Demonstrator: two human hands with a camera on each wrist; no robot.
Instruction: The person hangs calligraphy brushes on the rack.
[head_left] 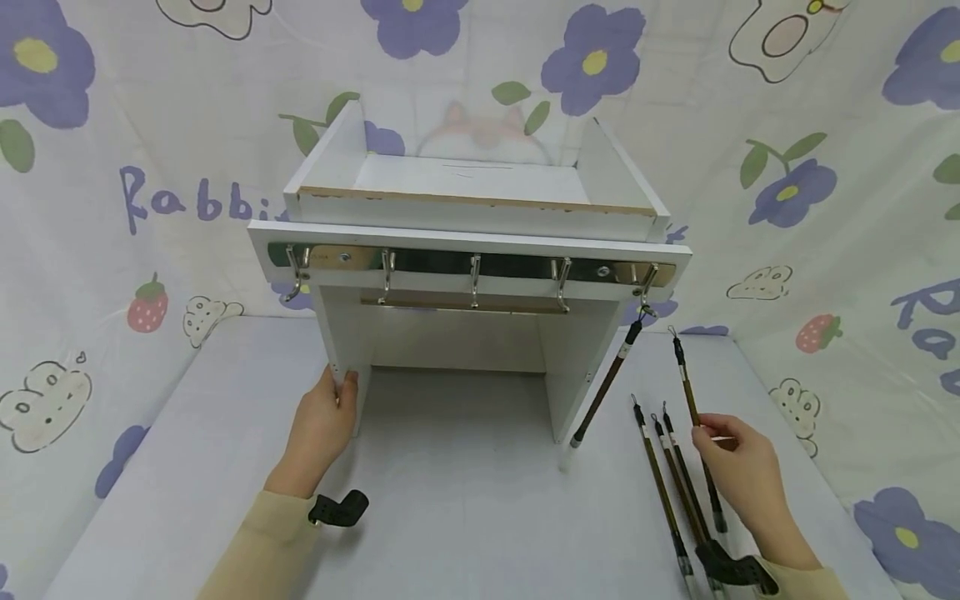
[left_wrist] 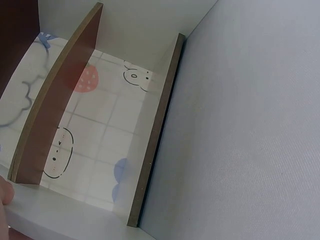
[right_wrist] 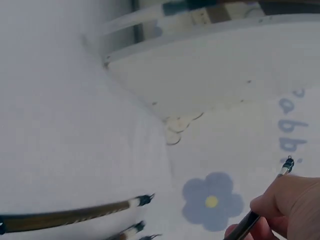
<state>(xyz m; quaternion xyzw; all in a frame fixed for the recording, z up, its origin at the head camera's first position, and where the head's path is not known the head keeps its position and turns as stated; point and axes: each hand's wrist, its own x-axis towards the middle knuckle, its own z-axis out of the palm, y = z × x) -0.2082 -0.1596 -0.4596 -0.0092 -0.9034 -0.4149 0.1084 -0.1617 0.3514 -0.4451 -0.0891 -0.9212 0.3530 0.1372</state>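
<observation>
- Pinches a brush (head_left: pixel 687 387) in the right fingers (head_left: pixel 723 422), near the desk's (head_left: pixel 480 517) right edge, loop (head_left: pixel 672 332) toward the far edge.
- Holds it right of the hooks (head_left: pixel 475 279), lower.
- Grips the shelf (head_left: pixel 517 285) with left fingers (head_left: pixel 347 395).

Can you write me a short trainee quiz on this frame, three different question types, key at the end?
1. Multiple choice: what does the left hand grip?
A) a loose brush
B) the side panel of the white shelf unit
C) a metal hook

2. True or false: the right hand is empty.

3. Fill in the blank: in the head view, the hanging brush is on the ____ hook of the row.

Key:
1. B
2. False; it pinches a held brush.
3. rightmost
</observation>
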